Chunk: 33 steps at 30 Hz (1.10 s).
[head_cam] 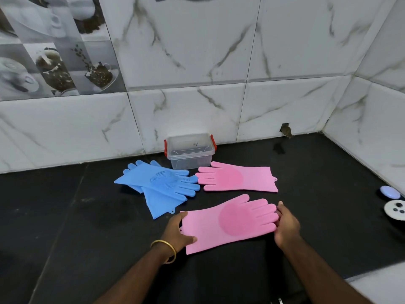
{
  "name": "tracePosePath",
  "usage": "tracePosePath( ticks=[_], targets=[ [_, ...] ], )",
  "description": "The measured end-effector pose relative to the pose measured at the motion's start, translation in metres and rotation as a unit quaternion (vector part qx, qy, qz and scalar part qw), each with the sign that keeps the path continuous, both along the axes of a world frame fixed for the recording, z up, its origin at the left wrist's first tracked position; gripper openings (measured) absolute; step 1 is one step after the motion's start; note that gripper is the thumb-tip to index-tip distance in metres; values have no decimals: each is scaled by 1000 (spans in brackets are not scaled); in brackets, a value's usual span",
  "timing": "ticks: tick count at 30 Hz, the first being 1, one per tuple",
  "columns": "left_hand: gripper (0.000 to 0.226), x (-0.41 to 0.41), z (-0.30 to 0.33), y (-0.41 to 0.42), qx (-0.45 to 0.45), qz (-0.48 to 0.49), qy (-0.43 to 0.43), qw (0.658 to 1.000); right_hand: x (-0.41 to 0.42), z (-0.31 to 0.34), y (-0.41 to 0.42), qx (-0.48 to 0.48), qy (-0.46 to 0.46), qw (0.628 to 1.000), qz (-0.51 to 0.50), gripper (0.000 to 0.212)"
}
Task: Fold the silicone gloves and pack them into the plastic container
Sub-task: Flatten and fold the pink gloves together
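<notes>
On the near desk: a pink glove lies flat, palm pad up, cuff to the left and fingers to the right.
Left hand: grips the cuff edge of that near pink glove, thumb on top, fingers tucked under; a gold bangle circles the wrist.
Right hand: holds the glove's fingertips, its own fingers curled around them.
Second pink glove: flat farther back, fingers pointing left, just right of the blue pair.
Blue gloves: two, overlapping crosswise, left of centre.
Plastic container: clear, red side clips, open, against the far tiled wall, just behind the gloves.
Desk: black.
</notes>
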<state>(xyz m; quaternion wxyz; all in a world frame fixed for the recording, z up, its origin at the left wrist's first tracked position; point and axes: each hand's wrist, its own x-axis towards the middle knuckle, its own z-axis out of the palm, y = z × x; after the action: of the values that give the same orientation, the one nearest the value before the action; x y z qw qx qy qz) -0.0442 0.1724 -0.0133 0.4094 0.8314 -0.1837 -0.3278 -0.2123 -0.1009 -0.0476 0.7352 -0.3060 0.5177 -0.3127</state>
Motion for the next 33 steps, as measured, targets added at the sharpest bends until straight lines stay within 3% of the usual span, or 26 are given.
tracePosePath(
  ticks=[2, 5, 9, 12, 16, 19, 22, 25, 29, 31, 33],
  targets=[
    [92, 1, -1, 0, 37, -24, -31, 999, 1, 0, -8, -88, 113, 989, -35, 17],
    [96, -1, 0, -4, 119, -55, -113, 985, 5, 15, -20, -197, 246, 949, -20, 27],
    [91, -5, 14, -18, 239, -90, -225, 940, 20, 20, -52, -248, 392, 879, 107, 47],
    [74, -11, 21, -35, 323, -159, -265, 894, 38, 15, -81, -249, 468, 822, 209, 57],
    [61, -14, 23, -54, 392, -191, -232, 870, 63, 28, -92, -217, 425, 856, 197, 59],
    [63, -18, 26, -68, 433, -201, -237, 846, 79, 32, -102, -172, 321, 916, 169, 34],
    [65, -24, 38, -83, 466, -214, -218, 831, 90, 36, -107, -161, 217, 956, 118, 31],
    [60, -24, 58, -108, 401, -206, -190, 872, 102, 52, -106, -213, 121, 966, 89, 34],
    [73, -15, 101, -160, 114, -115, -152, 975, 115, 85, -106, -308, 73, 936, 153, 41],
    [66, -11, 131, -197, -13, -84, -179, 980, 120, 104, -105, -368, 61, 910, 184, 37],
    [55, -6, 163, -233, -74, -89, -196, 974, 123, 123, -103, -409, 19, 885, 222, 30]
  ],
)
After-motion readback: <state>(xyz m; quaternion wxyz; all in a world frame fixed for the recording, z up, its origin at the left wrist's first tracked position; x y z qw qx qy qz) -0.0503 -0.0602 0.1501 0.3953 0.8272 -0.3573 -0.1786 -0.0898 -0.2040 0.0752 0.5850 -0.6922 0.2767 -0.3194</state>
